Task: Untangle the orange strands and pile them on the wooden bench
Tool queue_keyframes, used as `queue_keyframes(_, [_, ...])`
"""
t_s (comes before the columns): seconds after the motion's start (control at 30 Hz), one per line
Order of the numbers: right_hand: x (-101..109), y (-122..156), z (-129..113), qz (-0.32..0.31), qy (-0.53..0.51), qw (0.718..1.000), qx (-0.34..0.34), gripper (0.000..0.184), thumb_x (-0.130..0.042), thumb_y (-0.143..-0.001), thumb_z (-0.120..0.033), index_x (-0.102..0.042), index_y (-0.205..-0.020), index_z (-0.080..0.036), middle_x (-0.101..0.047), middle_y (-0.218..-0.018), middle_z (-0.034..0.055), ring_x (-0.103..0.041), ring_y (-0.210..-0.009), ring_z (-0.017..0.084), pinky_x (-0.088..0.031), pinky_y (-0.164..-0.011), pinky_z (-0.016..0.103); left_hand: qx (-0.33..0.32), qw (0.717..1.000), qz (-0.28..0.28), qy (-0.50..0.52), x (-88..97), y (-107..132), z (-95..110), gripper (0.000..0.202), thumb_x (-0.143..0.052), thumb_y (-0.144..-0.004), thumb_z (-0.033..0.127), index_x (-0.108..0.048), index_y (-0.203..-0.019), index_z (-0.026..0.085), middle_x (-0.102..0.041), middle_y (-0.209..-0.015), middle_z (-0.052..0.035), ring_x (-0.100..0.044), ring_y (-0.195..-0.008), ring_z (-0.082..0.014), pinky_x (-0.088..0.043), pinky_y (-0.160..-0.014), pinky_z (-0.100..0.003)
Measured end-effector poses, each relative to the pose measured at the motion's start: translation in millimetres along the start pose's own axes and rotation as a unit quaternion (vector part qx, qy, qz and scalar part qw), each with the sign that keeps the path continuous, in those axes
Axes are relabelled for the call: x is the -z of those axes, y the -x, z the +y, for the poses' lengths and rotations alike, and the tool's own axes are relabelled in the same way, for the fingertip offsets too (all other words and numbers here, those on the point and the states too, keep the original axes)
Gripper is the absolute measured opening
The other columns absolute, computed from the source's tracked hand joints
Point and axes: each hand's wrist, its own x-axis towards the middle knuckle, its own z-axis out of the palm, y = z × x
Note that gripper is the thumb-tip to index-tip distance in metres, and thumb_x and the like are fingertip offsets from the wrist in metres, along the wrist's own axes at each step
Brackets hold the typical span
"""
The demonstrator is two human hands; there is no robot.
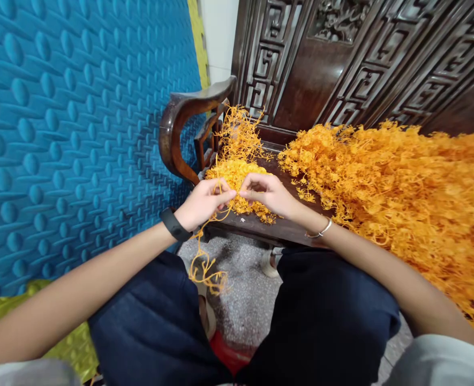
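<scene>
My left hand [210,199] is closed in a pinch, with an orange-yellow cord [200,244] running over its fingers and hanging down below the wrist. Knotted, branching ends dangle at the bottom of that cord. Close beside it, my right hand [269,194] pinches with thumb and forefinger; whatever is between these fingertips is too small to make out. The two sets of fingertips nearly meet. Directly behind and beneath them lies a small heap of yellow cord pieces [237,170] on the dark wooden bench seat [266,228].
A large pile of orange cord pieces [401,182] covers the right of the bench. Looser strands [240,131] lie at the back by the curved wooden armrest [172,128]. Carved panels [313,80] rise behind. Blue textured matting [80,134] stands at left.
</scene>
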Motion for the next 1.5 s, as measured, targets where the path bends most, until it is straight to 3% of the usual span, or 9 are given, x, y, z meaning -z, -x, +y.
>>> queue_keyframes(0.2, [-5,-1,-6,0.076,-0.061,0.995,0.018,0.024,-0.069,-0.071,-0.033,-0.052,-0.067,-0.017,-0.053,-0.061,-0.0034,-0.050,-0.055,0.008,-0.043,-0.055,0.025,-0.059,0.998,0.029,0.014,0.7,0,1,0.020,-0.063,-0.075,0.022,-0.048,-0.062,0.016,-0.042,-0.048,0.0067,-0.037,-0.045,-0.0053,-0.027,-0.044,-0.018])
queue_keyframes(0.43, [-6,-2,-15,0.099,-0.035,0.993,0.047,0.029,-0.069,-0.072,-0.041,-0.052,-0.066,-0.017,-0.054,-0.060,-0.0029,-0.051,-0.055,0.008,-0.043,-0.055,0.026,-0.090,0.995,0.030,0.045,0.7,-2,3,0.023,-0.064,-0.075,0.022,-0.046,-0.060,0.016,-0.042,-0.050,0.0061,-0.037,-0.046,-0.0052,-0.028,-0.045,-0.019])
queue_keyframes(0.57, [1,0,-23,0.112,-0.002,0.991,0.070,0.024,-0.070,-0.072,-0.035,-0.055,-0.067,-0.017,-0.056,-0.064,-0.0017,-0.052,-0.058,0.009,-0.044,-0.057,0.026,-0.103,0.992,0.029,0.060,-1.1,3,7,0.023,-0.064,-0.074,0.022,-0.047,-0.060,0.016,-0.043,-0.050,0.0059,-0.037,-0.045,-0.0052,-0.028,-0.045,-0.019])
queue_keyframes(0.67, [29,2,-17,0.214,-0.004,0.972,0.102,0.017,-0.070,-0.069,-0.027,-0.056,-0.066,-0.018,-0.056,-0.064,-0.0021,-0.052,-0.058,0.008,-0.044,-0.056,0.025,-0.082,0.994,0.043,0.053,7.3,14,8,0.022,-0.064,-0.073,0.022,-0.049,-0.059,0.015,-0.043,-0.049,0.0057,-0.036,-0.045,-0.0046,-0.028,-0.044,-0.018])
queue_keyframes(0.77, [62,6,4,0.377,-0.045,0.918,0.117,0.016,-0.067,-0.070,-0.025,-0.053,-0.064,-0.020,-0.052,-0.061,-0.0047,-0.048,-0.051,0.007,-0.041,-0.051,0.023,-0.041,0.995,0.078,0.056,22.9,25,5,0.021,-0.066,-0.071,0.024,-0.050,-0.061,0.015,-0.045,-0.050,0.0051,-0.037,-0.044,-0.0042,-0.026,-0.042,-0.017])
queue_keyframes(0.93, [68,5,47,0.236,0.038,0.971,0.021,0.014,-0.069,-0.068,-0.028,-0.063,-0.076,-0.018,-0.060,-0.071,0.0000,-0.053,-0.061,0.010,-0.042,-0.058,0.026,-0.007,0.996,0.078,0.047,37.5,22,-6,0.022,-0.067,-0.071,0.028,-0.050,-0.063,0.016,-0.050,-0.053,0.0032,-0.043,-0.043,-0.0061,-0.031,-0.039,-0.018])
queue_keyframes(1.1, [50,-11,66,0.198,0.165,0.965,0.042,0.016,-0.067,-0.072,-0.029,-0.059,-0.080,-0.018,-0.060,-0.073,0.0014,-0.053,-0.068,0.014,-0.043,-0.066,0.030,0.001,0.995,0.078,0.061,36.3,10,-12,0.023,-0.068,-0.069,0.029,-0.049,-0.065,0.016,-0.052,-0.055,0.0029,-0.048,-0.045,-0.0071,-0.039,-0.043,-0.019])
queue_keyframes(1.3, [41,-30,67,0.126,0.499,0.851,0.103,0.009,-0.057,-0.082,-0.020,-0.066,-0.081,-0.018,-0.060,-0.096,0.0103,-0.046,-0.098,0.027,-0.036,-0.082,0.042,0.008,0.995,0.056,0.085,28.6,9,-7,0.025,-0.064,-0.074,0.035,-0.051,-0.066,0.015,-0.054,-0.062,0.0006,-0.050,-0.049,-0.0072,-0.042,-0.044,-0.019])
queue_keyframes(1.5, [39,-31,69,0.061,0.633,0.764,0.107,0.019,-0.048,-0.087,-0.020,-0.066,-0.086,-0.017,-0.055,-0.099,0.0141,-0.042,-0.096,0.028,-0.033,-0.076,0.041,0.004,0.986,0.027,0.163,26.1,9,-4,0.027,-0.064,-0.076,0.037,-0.055,-0.068,0.013,-0.058,-0.066,-0.0021,-0.053,-0.051,-0.0080,-0.045,-0.047,-0.020])
